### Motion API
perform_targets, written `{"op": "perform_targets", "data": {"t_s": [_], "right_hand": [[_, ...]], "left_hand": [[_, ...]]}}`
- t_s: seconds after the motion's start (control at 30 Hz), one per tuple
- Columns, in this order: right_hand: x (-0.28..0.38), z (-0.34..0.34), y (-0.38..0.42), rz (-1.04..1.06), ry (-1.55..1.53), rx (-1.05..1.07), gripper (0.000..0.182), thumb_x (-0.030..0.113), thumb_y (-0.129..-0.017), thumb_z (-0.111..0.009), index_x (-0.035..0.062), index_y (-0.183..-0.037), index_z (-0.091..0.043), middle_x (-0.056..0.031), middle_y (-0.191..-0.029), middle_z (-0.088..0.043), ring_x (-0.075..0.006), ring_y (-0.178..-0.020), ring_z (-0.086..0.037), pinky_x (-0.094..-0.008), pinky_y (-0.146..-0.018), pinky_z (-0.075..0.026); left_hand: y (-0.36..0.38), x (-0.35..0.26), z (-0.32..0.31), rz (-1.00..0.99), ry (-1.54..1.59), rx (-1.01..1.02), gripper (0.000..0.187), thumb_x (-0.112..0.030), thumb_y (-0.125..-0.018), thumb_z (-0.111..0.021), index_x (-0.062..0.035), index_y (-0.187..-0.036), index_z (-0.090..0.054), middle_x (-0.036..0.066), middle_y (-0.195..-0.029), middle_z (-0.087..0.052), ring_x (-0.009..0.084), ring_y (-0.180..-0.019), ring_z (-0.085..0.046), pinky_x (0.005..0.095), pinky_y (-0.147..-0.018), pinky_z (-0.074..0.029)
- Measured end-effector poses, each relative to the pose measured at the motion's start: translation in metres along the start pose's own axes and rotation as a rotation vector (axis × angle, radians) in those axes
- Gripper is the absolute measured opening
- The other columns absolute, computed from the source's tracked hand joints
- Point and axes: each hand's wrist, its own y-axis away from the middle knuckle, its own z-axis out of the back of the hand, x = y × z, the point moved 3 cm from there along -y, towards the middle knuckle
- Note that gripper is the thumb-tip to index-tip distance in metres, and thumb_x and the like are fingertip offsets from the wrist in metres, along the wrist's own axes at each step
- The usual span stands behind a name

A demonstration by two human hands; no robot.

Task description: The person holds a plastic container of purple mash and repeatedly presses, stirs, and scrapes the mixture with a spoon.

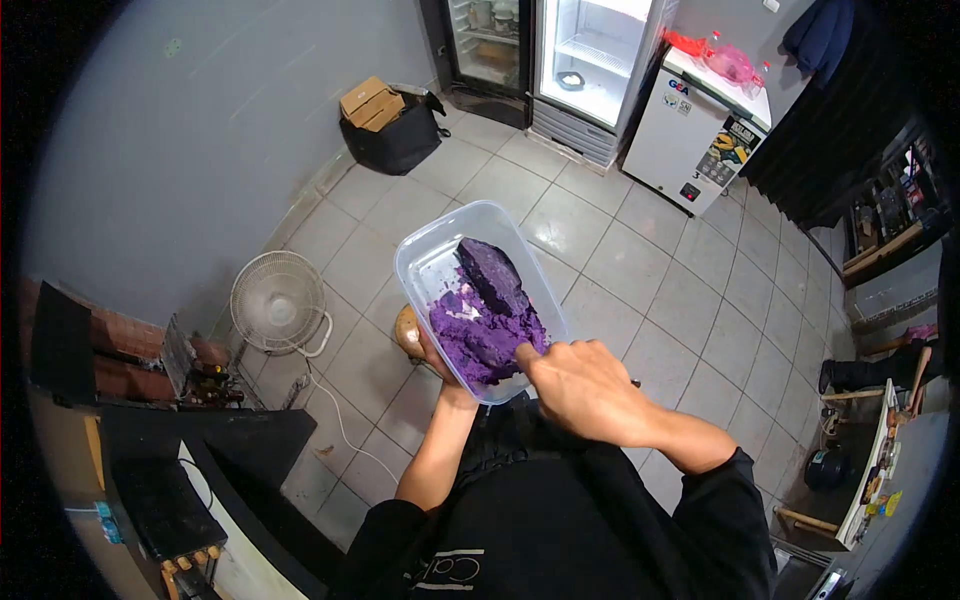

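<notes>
A clear plastic container (413, 262) is held out in front of my body, tilted. Inside it lies crumbly purple mash (465, 340), with a larger dark-skinned purple piece (492, 272) toward the far side. My left hand (447, 375) grips the container's near left side, its fingers partly hidden beneath. At the near right rim is my right hand (585, 385), its fingers curled and closed over the mash; what they hold, if anything, is hidden.
A white fan (278, 302) with a cord stands on the tiled floor at left. Beyond are a black bag (392, 145) with cardboard, an open lit fridge (590, 60) and a white chest freezer (690, 135). A black counter (270, 440) is at lower left.
</notes>
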Motion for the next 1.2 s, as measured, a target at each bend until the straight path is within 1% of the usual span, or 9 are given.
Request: {"op": "perform_targets", "data": {"t_s": [0.17, 0.2, 0.4, 0.6, 0.7, 0.73, 0.83, 1.07, 1.2], "right_hand": [[0.015, -0.018, -0.005, 0.098, 0.035, -0.090, 0.018, 0.006, -0.078, -0.057, -0.0042, -0.092, -0.054, -0.0191, -0.062, -0.062, -0.0358, -0.061, -0.065, -0.0433, -0.053, -0.051], [0.019, -0.020, -0.008, 0.109, 0.084, -0.108, 0.015, 0.006, -0.079, -0.056, -0.0045, -0.089, -0.054, -0.0178, -0.062, -0.062, -0.0325, -0.059, -0.066, -0.0403, -0.052, -0.052], [0.015, -0.026, -0.008, 0.243, 0.111, -0.062, 0.012, 0.007, -0.079, -0.056, -0.0040, -0.085, -0.056, -0.0177, -0.061, -0.062, -0.0314, -0.057, -0.066, -0.0389, -0.051, -0.052], [-0.013, -0.016, -0.008, 0.284, 0.077, 0.027, 0.020, 0.005, -0.077, -0.058, -0.0027, -0.095, -0.059, -0.0167, -0.062, -0.062, -0.0347, -0.066, -0.067, -0.0424, -0.057, -0.052], [-0.018, 0.015, 0.001, 0.184, 0.081, 0.076, 0.026, 0.004, -0.074, -0.060, 0.0002, -0.099, -0.060, -0.0173, -0.064, -0.062, -0.0365, -0.069, -0.066, -0.0439, -0.059, -0.051], [-0.018, 0.025, 0.001, 0.089, 0.090, 0.069, 0.028, 0.003, -0.071, -0.061, 0.0015, -0.099, -0.060, -0.0185, -0.067, -0.062, -0.0368, -0.068, -0.065, -0.0445, -0.058, -0.050], [-0.023, 0.026, -0.006, 0.042, 0.072, 0.009, 0.024, 0.003, -0.072, -0.060, 0.0004, -0.096, -0.060, -0.0179, -0.068, -0.063, -0.0368, -0.068, -0.065, -0.0446, -0.058, -0.050], [-0.003, -0.019, -0.020, 0.203, 0.110, -0.048, 0.017, 0.011, -0.080, -0.057, -0.0040, -0.087, -0.060, -0.0173, -0.068, -0.064, -0.0319, -0.065, -0.067, -0.0413, -0.057, -0.052], [-0.013, -0.023, -0.020, 0.248, 0.050, 0.014, 0.018, 0.011, -0.080, -0.058, -0.0037, -0.090, -0.061, -0.0174, -0.070, -0.064, -0.0341, -0.069, -0.067, -0.0425, -0.059, -0.052]], "left_hand": [[-0.007, 0.003, -0.004, 0.035, 0.000, 0.053, 0.081, -0.070, -0.086, -0.037, -0.0077, -0.138, -0.042, 0.012, -0.132, -0.051, 0.0331, -0.121, -0.050, 0.0491, -0.103, -0.041], [-0.007, 0.003, -0.004, 0.042, -0.001, 0.063, 0.081, -0.070, -0.086, -0.037, -0.0077, -0.138, -0.042, 0.012, -0.132, -0.051, 0.0331, -0.121, -0.050, 0.0491, -0.103, -0.041], [0.007, 0.016, -0.003, 0.062, -0.008, 0.120, 0.081, -0.070, -0.086, -0.037, -0.0076, -0.138, -0.042, 0.012, -0.132, -0.051, 0.0333, -0.120, -0.050, 0.0491, -0.103, -0.041], [0.006, 0.013, -0.005, 0.080, -0.020, 0.182, 0.081, -0.071, -0.086, -0.036, -0.0076, -0.138, -0.042, 0.013, -0.131, -0.052, 0.0334, -0.120, -0.050, 0.0492, -0.103, -0.041], [0.003, 0.014, -0.007, 0.087, -0.023, 0.208, 0.081, -0.071, -0.086, -0.036, -0.0076, -0.137, -0.042, 0.013, -0.131, -0.052, 0.0335, -0.120, -0.051, 0.0492, -0.103, -0.041], [-0.003, 0.014, -0.009, 0.089, -0.023, 0.216, 0.081, -0.071, -0.086, -0.036, -0.0076, -0.137, -0.042, 0.013, -0.131, -0.052, 0.0335, -0.120, -0.051, 0.0492, -0.103, -0.041], [0.001, 0.016, -0.009, 0.112, -0.028, 0.254, 0.081, -0.071, -0.086, -0.035, -0.0076, -0.137, -0.042, 0.013, -0.131, -0.052, 0.0336, -0.119, -0.051, 0.0492, -0.103, -0.041], [-0.004, 0.019, -0.014, 0.154, -0.047, 0.336, 0.082, -0.071, -0.086, -0.034, -0.0076, -0.137, -0.043, 0.013, -0.130, -0.052, 0.0338, -0.119, -0.051, 0.0492, -0.102, -0.042], [-0.005, 0.018, -0.016, 0.162, -0.063, 0.385, 0.082, -0.071, -0.086, -0.034, -0.0076, -0.137, -0.043, 0.013, -0.130, -0.052, 0.0339, -0.119, -0.052, 0.0493, -0.102, -0.042]]}}
